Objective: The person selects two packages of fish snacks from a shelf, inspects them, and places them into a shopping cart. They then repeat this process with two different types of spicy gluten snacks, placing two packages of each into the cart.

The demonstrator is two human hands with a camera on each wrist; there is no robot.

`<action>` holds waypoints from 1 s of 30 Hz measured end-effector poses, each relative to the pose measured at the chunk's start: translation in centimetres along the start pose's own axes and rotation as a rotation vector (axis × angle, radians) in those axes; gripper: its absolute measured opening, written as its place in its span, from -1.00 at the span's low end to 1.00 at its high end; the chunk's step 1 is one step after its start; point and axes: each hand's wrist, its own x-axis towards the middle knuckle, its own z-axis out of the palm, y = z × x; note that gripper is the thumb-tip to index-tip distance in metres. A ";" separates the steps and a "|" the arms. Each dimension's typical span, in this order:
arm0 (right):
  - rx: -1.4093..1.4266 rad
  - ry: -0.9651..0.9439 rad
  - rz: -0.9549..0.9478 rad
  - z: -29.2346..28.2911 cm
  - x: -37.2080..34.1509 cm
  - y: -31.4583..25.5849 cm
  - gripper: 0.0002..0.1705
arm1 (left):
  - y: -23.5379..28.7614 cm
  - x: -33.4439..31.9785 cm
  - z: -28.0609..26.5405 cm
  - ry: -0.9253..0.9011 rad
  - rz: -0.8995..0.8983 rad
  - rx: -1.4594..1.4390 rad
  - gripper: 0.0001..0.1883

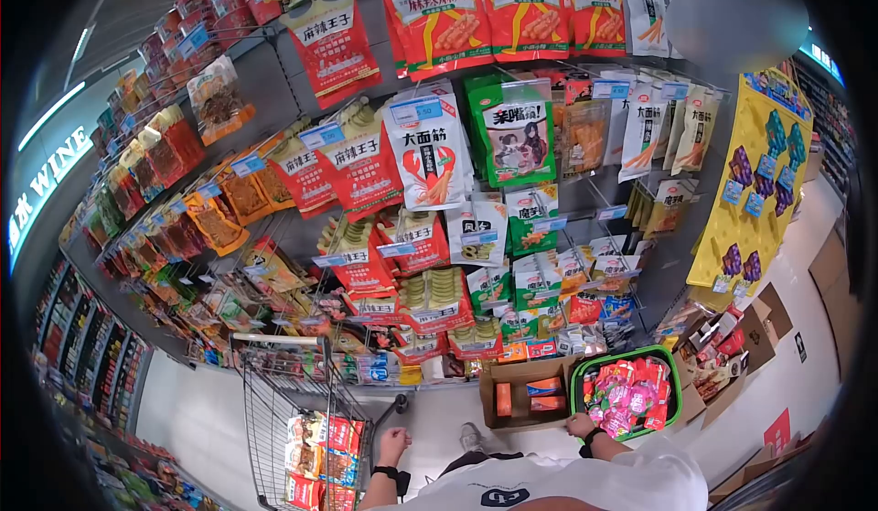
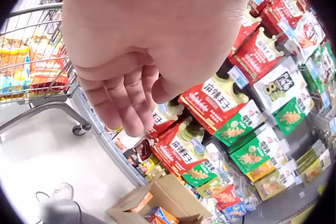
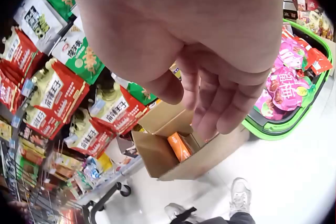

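My left hand (image 1: 394, 444) hangs between the shopping cart (image 1: 274, 419) and the cardboard box (image 1: 491, 408), its fingers loosely bent and nothing in them. Over the right side of that box, beside the green-rimmed basket (image 1: 678, 390), is my right hand (image 1: 579, 425). In the right wrist view its fingers (image 3: 226, 111) curl loosely around no object, overlapping the box's edge. Pink and red snack packs (image 3: 286, 85) fill the basket. Inside the box lie a few orange packets (image 3: 180, 147).
Hanging snack bags (image 1: 427, 150) cover the shelf rack ahead. Red and yellow packs (image 1: 315, 461) lie in the cart at left. A yellow display board (image 1: 750, 182) and another open carton (image 1: 722, 365) stand at right. My shoe (image 1: 471, 437) is on the pale floor.
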 end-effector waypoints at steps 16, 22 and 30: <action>0.075 0.698 -0.762 -27.3 -18.2 -27.0 -0.77 | 40.2 3.4 -3.3 -0.075 0.858 -0.196 -0.83; 0.203 0.937 -0.843 -35.1 -26.0 -30.9 -0.73 | 42.9 4.5 -7.5 0.016 0.823 -0.239 -0.83; 0.151 0.134 -0.626 -14.8 -13.1 -18.9 -0.80 | 22.2 9.8 -1.6 -0.323 0.573 0.756 -0.69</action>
